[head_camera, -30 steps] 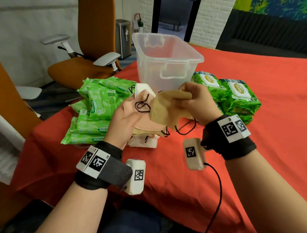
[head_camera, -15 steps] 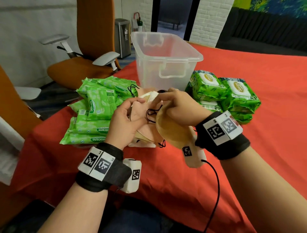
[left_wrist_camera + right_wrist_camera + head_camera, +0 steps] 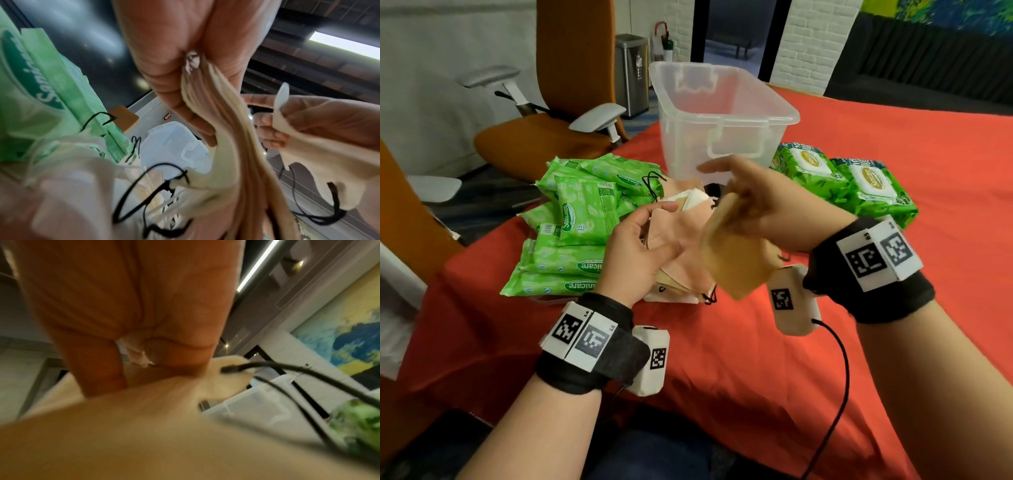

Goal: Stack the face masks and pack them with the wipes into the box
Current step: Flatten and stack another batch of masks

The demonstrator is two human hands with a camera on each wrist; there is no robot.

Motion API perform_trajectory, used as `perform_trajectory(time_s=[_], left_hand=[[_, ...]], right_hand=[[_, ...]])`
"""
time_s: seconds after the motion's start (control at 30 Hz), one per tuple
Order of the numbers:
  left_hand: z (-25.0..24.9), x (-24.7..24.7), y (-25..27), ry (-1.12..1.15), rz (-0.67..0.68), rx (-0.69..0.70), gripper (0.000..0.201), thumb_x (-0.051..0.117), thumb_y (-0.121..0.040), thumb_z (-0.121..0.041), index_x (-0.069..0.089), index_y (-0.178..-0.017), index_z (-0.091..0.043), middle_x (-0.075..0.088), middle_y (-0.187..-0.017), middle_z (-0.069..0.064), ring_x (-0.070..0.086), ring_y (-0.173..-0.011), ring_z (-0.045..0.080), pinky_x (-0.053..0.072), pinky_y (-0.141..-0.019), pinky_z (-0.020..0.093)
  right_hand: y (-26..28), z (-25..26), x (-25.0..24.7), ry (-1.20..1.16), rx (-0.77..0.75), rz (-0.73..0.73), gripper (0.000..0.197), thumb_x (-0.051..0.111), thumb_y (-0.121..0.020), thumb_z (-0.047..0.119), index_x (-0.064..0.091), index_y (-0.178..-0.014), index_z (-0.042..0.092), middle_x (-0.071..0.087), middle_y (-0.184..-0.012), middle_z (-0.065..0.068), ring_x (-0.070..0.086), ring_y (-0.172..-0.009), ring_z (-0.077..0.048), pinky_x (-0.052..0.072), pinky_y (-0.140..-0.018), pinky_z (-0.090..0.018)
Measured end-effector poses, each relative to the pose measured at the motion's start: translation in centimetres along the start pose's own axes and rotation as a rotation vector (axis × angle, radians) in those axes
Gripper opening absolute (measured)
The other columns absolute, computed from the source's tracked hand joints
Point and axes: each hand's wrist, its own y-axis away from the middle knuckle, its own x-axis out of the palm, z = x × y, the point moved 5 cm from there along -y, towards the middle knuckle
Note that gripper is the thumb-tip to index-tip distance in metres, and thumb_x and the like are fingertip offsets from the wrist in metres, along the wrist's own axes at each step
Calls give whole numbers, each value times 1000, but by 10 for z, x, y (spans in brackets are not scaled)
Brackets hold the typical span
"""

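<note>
My left hand [image 3: 643, 246] grips a stack of pink and beige face masks [image 3: 681, 240] above the red table; the left wrist view shows the stack's edges [image 3: 216, 129] pinched between thumb and fingers. Just right of the stack, my right hand [image 3: 753, 202] pinches a tan mask [image 3: 732, 260] at its top edge, index finger pointing left. The right wrist view is mostly filled by that mask [image 3: 164, 426]. More masks with black ear loops [image 3: 678, 294] lie under my hands. The clear plastic box [image 3: 722, 120] stands behind, apparently holding nothing. Green wipes packs lie left [image 3: 578, 233] and right [image 3: 842, 181].
A red cloth covers the table [image 3: 893, 308]. An orange office chair [image 3: 544, 137] stands past the table's left edge, and a metal bin [image 3: 631, 72] is by the far wall. A black cable [image 3: 835, 377] hangs from my right wrist camera.
My right hand has swung the tan mask from flat above the stack down to hang beside it, then lifted slightly. My left hand keeps its hold on the stack.
</note>
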Motion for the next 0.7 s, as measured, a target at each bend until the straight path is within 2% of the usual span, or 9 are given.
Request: perform_trajectory(time_s=[0.07,0.13,0.17,0.27,0.37,0.5,0.6,0.67,0.7], left_hand=[[0,1,1,20,8,1,43,75,-71,1,62,-98,-30,66,-92,-7,58,-77,2,49,-70,22],[-1,2,2,40,12,-9,44,71,-74,5,62,-99,-30,68,-94,-6,61,-81,2,51,-75,23],[-1,2,2,42,16,-9,46,69,-75,8,63,-100,-30,68,-95,-7,62,-83,1,52,-77,24],[-1,3,2,10,50,2,52,68,-75,11,62,-102,-34,68,-101,-10,63,-91,1,50,-83,22],[0,4,1,-51,65,19,55,67,-75,9,62,-109,-34,69,-104,-9,64,-96,5,50,-84,22],[5,5,3,-22,74,-17,64,66,-74,13,55,-106,-42,71,-97,-4,67,-90,15,56,-69,31],[1,5,4,5,70,-17,69,64,-72,17,47,-106,-40,68,-95,19,62,-85,31,50,-78,51],[-2,4,5,9,72,-6,70,62,-72,18,44,-105,-41,64,-92,26,58,-79,25,49,-74,52],[-2,2,4,9,69,-7,69,62,-72,17,43,-104,-41,65,-88,21,58,-77,22,50,-68,48]], right_hand=[[-6,0,14,-64,-1,84,78,69,-70,-9,36,-134,20,57,-73,-16,55,-72,-30,48,-74,-40],[-13,-1,21,-25,-7,70,80,75,-67,-5,37,-134,17,54,-61,8,53,-65,-13,47,-72,-33],[-15,-1,23,11,-18,57,79,77,-66,-2,39,-133,16,54,-59,12,52,-62,-6,47,-72,-29],[-21,4,28,86,-22,40,75,80,-64,3,43,-128,12,60,-75,4,52,-66,-4,46,-70,-23],[-24,6,29,174,-15,14,69,82,-60,4,50,-120,10,55,-83,1,47,-64,-2,40,-64,-15],[-24,7,29,230,-18,-17,62,84,-56,7,54,-110,12,54,-88,2,44,-63,-2,33,-56,-14],[-23,9,29,266,-33,-25,54,83,-59,10,57,-107,12,48,-97,2,45,-76,-12,34,-60,-11],[-23,9,30,285,-43,-16,49,80,-65,11,60,-110,11,44,-99,2,42,-82,-13,35,-67,-16],[-23,9,30,280,-49,-17,44,77,-69,12,61,-110,10,43,-99,2,41,-84,-14,36,-72,-19]])
